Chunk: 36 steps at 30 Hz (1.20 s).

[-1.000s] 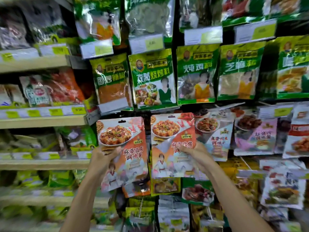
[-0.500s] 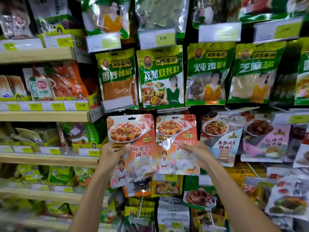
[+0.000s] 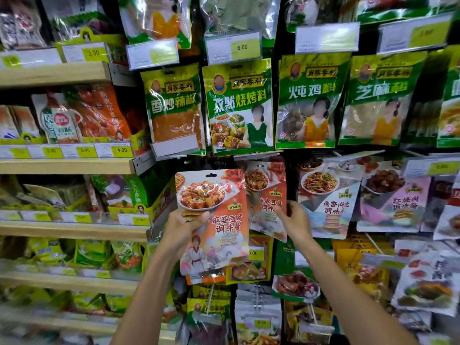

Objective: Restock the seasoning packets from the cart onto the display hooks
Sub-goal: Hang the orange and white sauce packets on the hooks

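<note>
My left hand (image 3: 183,229) pinches the left edge of an orange mapo tofu sauce packet (image 3: 215,221), fingers closed on it. My right hand (image 3: 295,220) grips the right edge of a matching hanging packet (image 3: 266,197) just beside it. Green seasoning packets (image 3: 239,105) hang above my fingers.

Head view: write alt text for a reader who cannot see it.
A person's left hand holds an orange mapo tofu seasoning packet up to a store display, while the right hand touches a matching packet hanging just to its right. Green spice bags hang above, and wooden shelves with yellow price tags stand to the left.
</note>
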Motion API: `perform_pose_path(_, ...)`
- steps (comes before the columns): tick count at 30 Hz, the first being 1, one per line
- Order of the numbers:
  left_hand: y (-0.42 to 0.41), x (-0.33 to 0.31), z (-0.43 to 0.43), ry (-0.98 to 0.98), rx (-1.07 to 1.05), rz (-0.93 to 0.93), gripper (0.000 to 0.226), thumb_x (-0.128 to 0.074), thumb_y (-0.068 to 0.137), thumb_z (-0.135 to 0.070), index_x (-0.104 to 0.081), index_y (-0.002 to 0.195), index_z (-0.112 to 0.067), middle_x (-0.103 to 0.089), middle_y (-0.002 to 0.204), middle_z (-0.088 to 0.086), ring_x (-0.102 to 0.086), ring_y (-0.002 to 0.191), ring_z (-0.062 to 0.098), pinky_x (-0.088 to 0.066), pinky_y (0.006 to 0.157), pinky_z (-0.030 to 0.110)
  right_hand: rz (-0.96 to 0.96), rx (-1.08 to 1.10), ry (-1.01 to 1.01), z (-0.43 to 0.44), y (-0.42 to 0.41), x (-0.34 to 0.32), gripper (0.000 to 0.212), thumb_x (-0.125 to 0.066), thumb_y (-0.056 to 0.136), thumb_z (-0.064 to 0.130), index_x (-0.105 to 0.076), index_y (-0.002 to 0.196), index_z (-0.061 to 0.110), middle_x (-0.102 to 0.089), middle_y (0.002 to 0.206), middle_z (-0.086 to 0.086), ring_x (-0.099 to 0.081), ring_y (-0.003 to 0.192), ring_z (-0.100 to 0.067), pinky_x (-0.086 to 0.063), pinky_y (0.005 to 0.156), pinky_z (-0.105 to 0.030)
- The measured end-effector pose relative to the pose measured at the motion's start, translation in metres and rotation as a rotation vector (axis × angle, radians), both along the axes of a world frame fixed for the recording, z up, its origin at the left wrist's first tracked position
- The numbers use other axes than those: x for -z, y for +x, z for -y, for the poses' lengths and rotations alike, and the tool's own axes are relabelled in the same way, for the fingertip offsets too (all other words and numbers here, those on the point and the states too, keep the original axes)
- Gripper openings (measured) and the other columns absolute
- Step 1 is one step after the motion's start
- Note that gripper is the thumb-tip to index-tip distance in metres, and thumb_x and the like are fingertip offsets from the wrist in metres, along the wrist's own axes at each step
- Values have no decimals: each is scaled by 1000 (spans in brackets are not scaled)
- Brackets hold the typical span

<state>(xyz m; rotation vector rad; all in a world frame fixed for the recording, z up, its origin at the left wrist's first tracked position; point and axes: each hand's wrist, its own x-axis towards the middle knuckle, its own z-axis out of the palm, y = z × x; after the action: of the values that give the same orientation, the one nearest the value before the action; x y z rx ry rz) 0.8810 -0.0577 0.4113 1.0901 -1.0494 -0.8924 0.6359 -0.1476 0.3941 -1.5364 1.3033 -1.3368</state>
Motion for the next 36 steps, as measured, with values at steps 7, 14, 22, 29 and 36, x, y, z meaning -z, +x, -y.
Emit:
perform_pose_path(7, -30, -3, 8, -27, 127, -43, 28, -73, 73, -4, -67, 99, -12, -75, 85, -3, -69, 76, 8, -52, 58, 17, 295, -151, -41, -45, 13, -6, 32, -63, 86, 40, -62, 113, 22, -66, 106, 11, -62, 96, 1, -48, 73, -8)
perform_pose_path(14, -60, -17, 13, -65, 152, 106, 25, -76, 76, -10, -68, 98, -19, -74, 87, -6, -69, 75, 7, -51, 57, 17, 468, -315, 119, -36, 15, -18, 37, -72, 75, 27, -68, 103, 3, -73, 101, -14, -70, 92, -26, -56, 80, -35)
perform_pose_path(22, -27, -104, 4, -310, -480, 578, 12, -59, 92, -27, -66, 91, -17, -68, 74, -9, -64, 62, -3, -53, 59, 15, 402, -166, 120, -29, 7, -9, 27, -66, 86, 17, -63, 103, -4, -71, 99, -20, -68, 93, -34, -54, 86, -47)
perform_pose_path(29, -41, -213, 31, -713, -855, 902, 28, -44, 99, -18, -59, 119, -6, -65, 107, 13, -58, 98, 24, -36, 79, 21, 340, -116, 56, -13, 11, -32, 23, -63, 90, 16, -63, 102, -4, -70, 99, -23, -67, 94, -37, -53, 88, -50)
perform_pose_path(36, -54, -259, 84, -884, -885, 1294, 41, -36, 101, -17, -43, 137, -1, -45, 142, 20, -41, 133, 31, -26, 114, 39, 307, -79, 43, -1, 13, -31, 17, -64, 89, 13, -64, 94, -3, -71, 93, -22, -68, 89, -36, -54, 85, -50)
